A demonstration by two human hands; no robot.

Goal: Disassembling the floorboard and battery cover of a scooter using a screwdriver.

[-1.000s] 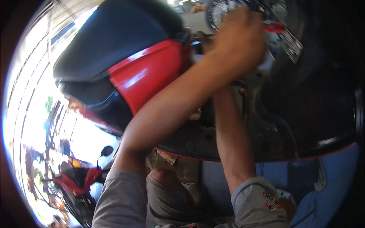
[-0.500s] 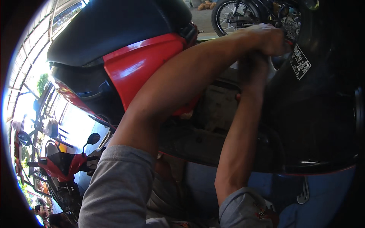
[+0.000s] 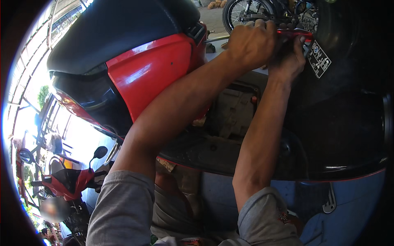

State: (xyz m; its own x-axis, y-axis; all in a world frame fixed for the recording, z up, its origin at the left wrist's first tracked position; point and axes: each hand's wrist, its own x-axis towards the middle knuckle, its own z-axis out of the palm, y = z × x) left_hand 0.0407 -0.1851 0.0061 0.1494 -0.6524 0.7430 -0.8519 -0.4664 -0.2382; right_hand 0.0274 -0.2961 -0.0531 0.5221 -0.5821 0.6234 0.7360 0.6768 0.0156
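Head view, looking down on a scooter that stretches across the picture: a black seat [image 3: 123, 33] and a glossy red side panel [image 3: 150, 80] on the left, a black front panel [image 3: 349, 123] on the right. A red-handled tool [image 3: 307, 35] is in the person's 2 hands, near the top and right of centre. Its long axis runs nearly level across the picture; the thin metal shaft points left toward the red panel, and the handle is at the right end. Whether the tip touches anything is unclear.

The left hand [image 3: 252, 44] makes a fist around the tool, fingers curled and pressed together. The right hand [image 3: 289, 63] is just beside it, thumb against the red handle; its other fingers are mostly hidden, so I cannot tell how they sit.

Just right of that hand, a tilted dark label [image 3: 319, 60] with a white border carries tiny symbols and print. The right sleeve [image 3: 264, 217] has a small red-and-black print, illegible here.
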